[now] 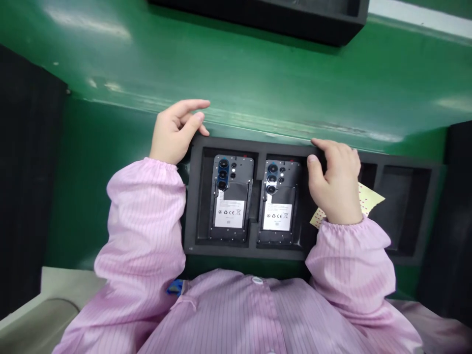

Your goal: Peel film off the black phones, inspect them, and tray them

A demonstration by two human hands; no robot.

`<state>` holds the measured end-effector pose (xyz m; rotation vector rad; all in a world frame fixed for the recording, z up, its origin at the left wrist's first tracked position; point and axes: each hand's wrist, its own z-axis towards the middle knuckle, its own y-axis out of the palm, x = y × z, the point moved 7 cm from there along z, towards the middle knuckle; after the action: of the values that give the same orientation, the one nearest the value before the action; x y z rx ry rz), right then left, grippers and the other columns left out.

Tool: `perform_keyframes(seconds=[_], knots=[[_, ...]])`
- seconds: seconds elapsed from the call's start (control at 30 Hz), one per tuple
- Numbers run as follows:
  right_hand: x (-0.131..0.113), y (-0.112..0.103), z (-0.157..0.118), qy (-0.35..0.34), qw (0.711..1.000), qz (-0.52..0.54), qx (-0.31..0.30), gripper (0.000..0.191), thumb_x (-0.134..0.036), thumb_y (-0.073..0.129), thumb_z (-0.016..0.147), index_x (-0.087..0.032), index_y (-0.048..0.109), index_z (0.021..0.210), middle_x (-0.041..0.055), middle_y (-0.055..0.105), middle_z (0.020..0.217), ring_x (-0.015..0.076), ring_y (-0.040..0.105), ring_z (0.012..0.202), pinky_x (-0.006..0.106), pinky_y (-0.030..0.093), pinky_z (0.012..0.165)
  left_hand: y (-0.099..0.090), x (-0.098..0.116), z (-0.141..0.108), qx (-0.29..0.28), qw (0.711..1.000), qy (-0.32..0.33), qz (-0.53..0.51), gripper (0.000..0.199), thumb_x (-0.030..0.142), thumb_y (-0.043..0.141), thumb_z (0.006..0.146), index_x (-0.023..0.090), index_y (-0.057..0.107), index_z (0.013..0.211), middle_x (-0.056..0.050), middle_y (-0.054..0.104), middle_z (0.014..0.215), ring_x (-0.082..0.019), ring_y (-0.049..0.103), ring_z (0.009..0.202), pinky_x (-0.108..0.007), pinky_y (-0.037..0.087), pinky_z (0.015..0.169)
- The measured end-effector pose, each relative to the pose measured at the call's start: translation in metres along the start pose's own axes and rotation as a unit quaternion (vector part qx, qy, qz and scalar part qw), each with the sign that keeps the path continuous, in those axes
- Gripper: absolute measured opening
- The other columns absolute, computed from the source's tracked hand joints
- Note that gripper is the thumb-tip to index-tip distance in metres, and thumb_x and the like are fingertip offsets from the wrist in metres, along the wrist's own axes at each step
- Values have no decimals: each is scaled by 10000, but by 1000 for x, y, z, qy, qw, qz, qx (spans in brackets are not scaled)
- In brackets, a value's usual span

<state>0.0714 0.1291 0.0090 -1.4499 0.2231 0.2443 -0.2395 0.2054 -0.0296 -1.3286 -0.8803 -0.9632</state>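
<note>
A black foam tray [254, 251] lies on the green work surface before me, with two phones side by side in its compartments. The left phone [232, 191] and the right phone [279, 191] are back up, showing camera lenses, white labels and small screws. Beside the tray's far left corner is my left hand [177, 129], fingers apart with nothing between them. My right hand [337, 177] rests over the tray's right end, thumb and index finger spread, its other fingers partly hidden. A yellow sheet with red dots [369, 197] shows under that hand and wrist.
A second black tray [437, 211] with compartments is at the right, partly behind my right arm. Another black tray [258, 17] sits at the far side. Dark blocks [29, 172] stand along the left and right edges.
</note>
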Motion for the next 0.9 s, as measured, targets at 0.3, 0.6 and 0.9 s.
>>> perform_keyframes(seconds=[0.3,0.6,0.9], knots=[[1,2,0,-10,1000,1,-1,391,-286,450,959,-228,557,1331,125,630,1324,317,543,1268,618,286,1155,4,-2,1,-26,1000,-4,1,327,419,605,917,255,668,1194,79,715,722,-114,641,726,-278,500,755],[3,5,-2,-14,1000,22,1,421,-253,498,926,-197,563,1338,140,613,1332,344,517,1285,619,313,1135,4,-2,5,-13,999,32,8,319,477,627,887,275,708,1120,32,738,708,-172,652,665,-326,514,665],[-11,-8,-8,-48,997,30,54,428,-227,526,912,-199,557,1338,141,625,1281,347,537,1230,584,381,1059,3,-3,6,-7,999,44,12,294,425,630,881,289,725,1124,12,748,707,-183,680,665,-304,536,677]])
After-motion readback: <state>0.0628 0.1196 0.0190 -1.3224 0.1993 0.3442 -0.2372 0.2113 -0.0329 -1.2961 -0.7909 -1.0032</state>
